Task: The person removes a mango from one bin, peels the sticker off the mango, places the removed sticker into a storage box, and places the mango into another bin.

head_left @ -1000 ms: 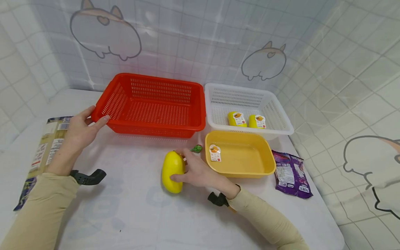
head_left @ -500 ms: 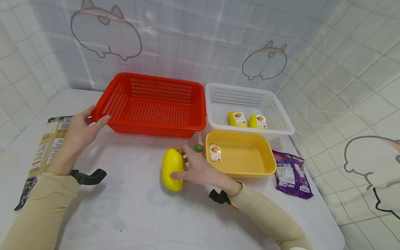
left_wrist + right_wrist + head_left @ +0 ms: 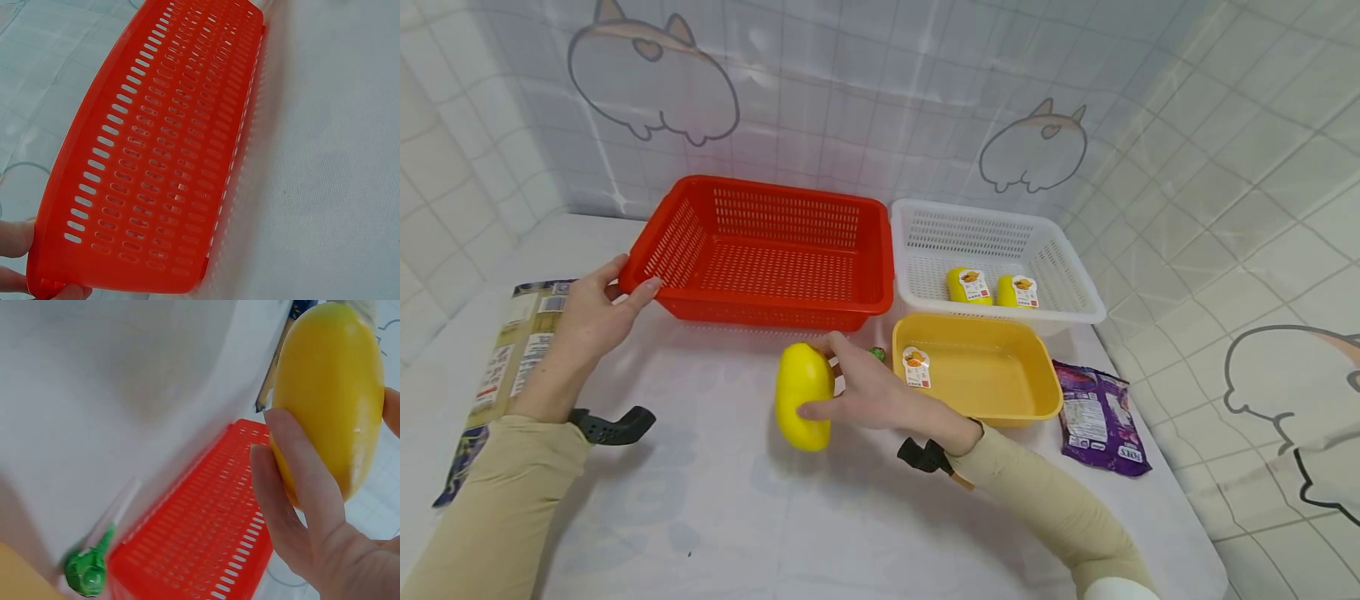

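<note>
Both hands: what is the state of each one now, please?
Left hand: holding the red perforated plastic basket.
Right hand: holding the glossy yellow oval object.

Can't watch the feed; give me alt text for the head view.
The right hand grips a yellow mango-like fruit over the white table; the left hand holds the near left corner of a red slotted basket. To that basket's right, a white basket holds two labelled yellow fruits, with a yellow tub in front.

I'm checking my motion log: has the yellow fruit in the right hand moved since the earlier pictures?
Yes: in the head view, the yellow fruit has shifted up and left in the picture, judged against the unmoved red basket.
</note>
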A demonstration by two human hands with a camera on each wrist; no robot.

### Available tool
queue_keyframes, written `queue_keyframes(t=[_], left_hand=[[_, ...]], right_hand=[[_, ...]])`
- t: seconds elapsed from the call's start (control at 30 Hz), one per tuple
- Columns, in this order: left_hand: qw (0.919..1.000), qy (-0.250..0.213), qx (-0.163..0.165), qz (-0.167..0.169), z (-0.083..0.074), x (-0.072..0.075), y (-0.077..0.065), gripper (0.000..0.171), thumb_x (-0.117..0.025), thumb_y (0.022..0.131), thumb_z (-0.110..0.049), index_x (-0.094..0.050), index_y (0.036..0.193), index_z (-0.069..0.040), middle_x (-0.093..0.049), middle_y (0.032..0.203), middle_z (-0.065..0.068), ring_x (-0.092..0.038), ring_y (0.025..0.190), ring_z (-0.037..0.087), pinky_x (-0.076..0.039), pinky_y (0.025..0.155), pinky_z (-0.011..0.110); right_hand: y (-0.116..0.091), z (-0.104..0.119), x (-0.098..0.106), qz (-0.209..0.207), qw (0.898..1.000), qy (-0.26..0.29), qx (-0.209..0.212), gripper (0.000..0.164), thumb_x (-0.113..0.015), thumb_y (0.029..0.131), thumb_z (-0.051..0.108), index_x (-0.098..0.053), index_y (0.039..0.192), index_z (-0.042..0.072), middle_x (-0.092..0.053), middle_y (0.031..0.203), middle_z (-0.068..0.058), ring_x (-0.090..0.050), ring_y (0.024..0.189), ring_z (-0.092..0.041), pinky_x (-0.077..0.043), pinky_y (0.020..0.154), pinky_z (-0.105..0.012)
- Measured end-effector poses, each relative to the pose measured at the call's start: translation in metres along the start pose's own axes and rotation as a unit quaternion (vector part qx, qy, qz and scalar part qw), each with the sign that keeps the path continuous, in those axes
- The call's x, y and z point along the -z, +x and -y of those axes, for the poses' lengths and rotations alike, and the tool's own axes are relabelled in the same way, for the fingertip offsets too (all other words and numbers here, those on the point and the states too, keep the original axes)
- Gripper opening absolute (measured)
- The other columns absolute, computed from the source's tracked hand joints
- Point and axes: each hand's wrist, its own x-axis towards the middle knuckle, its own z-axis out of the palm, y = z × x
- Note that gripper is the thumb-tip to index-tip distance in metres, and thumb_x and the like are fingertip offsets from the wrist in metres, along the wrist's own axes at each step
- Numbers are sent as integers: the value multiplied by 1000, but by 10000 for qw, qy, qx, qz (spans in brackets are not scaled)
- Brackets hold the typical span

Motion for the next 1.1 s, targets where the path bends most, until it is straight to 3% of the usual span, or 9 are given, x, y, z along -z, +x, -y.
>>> queue_keyframes(t=[0.2, 0.67, 1.1], left_hand=[[10000, 3, 11, 18, 0, 1, -1, 87, -41, 99, -59, 3, 160, -14, -16, 163, 28, -26, 143, 50, -37, 108, 66], [10000, -6, -15, 5, 1, 0, 0, 88, -41, 99, -59, 2, 160, -13, -15, 163, 27, -25, 144, 51, -38, 107, 67], [10000, -79, -15, 13, 1, 0, 1, 88, -42, 99, -59, 2, 160, -13, -16, 164, 26, -25, 145, 49, -37, 108, 65]], right_hand=[[6, 11, 8, 74, 10000, -7, 0, 64, -81, 83, 29, -43, 132, 15, -58, 122, 6, -54, 109, -13, -52, 87, -22], [26, 22, 24, 254, 9997, 70, -10, 69, -80, 85, 24, -39, 137, 10, -56, 129, -3, -54, 112, -18, -52, 93, -26], [48, 34, 42, 323, 9992, -10, -244, 69, -82, 83, 25, -39, 136, 15, -53, 130, -2, -57, 108, -17, -54, 87, -25]])
